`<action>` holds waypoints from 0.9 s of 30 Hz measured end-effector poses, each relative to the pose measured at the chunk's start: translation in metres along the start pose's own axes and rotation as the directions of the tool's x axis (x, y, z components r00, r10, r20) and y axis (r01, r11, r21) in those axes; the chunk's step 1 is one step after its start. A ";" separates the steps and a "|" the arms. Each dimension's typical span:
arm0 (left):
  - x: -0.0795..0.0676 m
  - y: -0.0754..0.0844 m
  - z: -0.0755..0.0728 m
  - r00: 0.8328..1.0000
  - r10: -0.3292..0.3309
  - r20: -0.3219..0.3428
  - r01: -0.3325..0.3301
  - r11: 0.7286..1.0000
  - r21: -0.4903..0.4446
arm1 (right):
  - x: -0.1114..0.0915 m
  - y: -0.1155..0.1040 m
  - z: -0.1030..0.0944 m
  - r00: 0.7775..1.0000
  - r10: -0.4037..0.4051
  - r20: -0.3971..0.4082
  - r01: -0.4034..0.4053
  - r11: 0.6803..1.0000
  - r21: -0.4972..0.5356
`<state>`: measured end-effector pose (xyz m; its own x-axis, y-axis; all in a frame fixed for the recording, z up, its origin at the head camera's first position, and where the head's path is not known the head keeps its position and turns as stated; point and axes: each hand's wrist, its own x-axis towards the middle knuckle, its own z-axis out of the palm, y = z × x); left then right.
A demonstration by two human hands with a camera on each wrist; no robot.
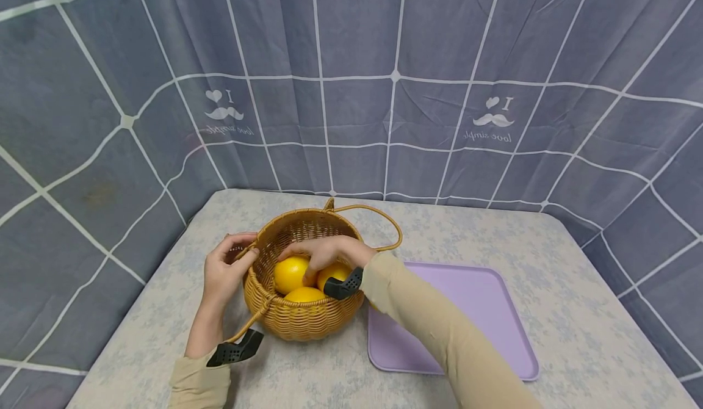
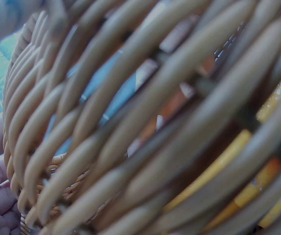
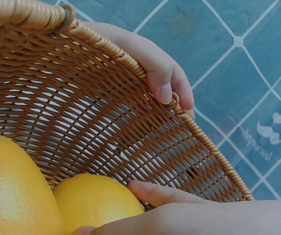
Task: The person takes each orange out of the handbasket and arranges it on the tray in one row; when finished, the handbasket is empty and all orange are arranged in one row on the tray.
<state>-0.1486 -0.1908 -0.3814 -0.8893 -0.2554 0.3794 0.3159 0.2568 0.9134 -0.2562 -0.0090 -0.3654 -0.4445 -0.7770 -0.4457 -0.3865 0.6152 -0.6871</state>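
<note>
A round wicker basket (image 1: 307, 323) holds several yellow-orange oranges. My left hand (image 1: 222, 268) grips its left rim, thumb over the edge; the right wrist view also shows this left hand (image 3: 152, 66). My right hand (image 1: 324, 253) reaches inside from the right. Its fingers and thumb lie on opposite sides of one orange (image 1: 290, 273), pinching it. Beside that fruit sit a nearer orange (image 1: 305, 295) and another orange (image 1: 335, 272), partly hidden by the black wrist camera. Through the left wrist view, the basket weave (image 2: 145, 127) fills most of the picture.
A light purple tray (image 1: 494, 311) lies right of the basket, partly under my right sleeve (image 1: 439, 317). One looped basket handle (image 1: 392, 220) leans to the right; the other handle (image 1: 247, 326) hangs toward the left wrist. A grey checked curtain (image 1: 357, 116) stands behind the table (image 1: 203, 213).
</note>
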 end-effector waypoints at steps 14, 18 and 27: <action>0.001 -0.001 0.002 1.000 0.004 -0.007 -0.004 1.000 -0.015 | 0.001 0.003 0.000 0.999 -0.017 -0.030 0.016 1.000 -0.022; 0.001 -0.002 0.002 1.000 -0.002 -0.008 0.002 1.000 -0.025 | 0.002 0.004 -0.001 0.998 -0.035 -0.043 0.033 0.999 -0.031; 0.002 -0.004 0.001 1.000 0.007 -0.005 -0.007 1.000 -0.023 | 0.001 0.001 -0.003 0.993 -0.083 -0.089 0.076 0.994 -0.079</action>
<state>-0.1517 -0.1913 -0.3843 -0.8857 -0.2580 0.3860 0.3292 0.2373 0.9139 -0.2595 -0.0090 -0.3649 -0.4814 -0.8103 -0.3341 -0.4817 0.5630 -0.6716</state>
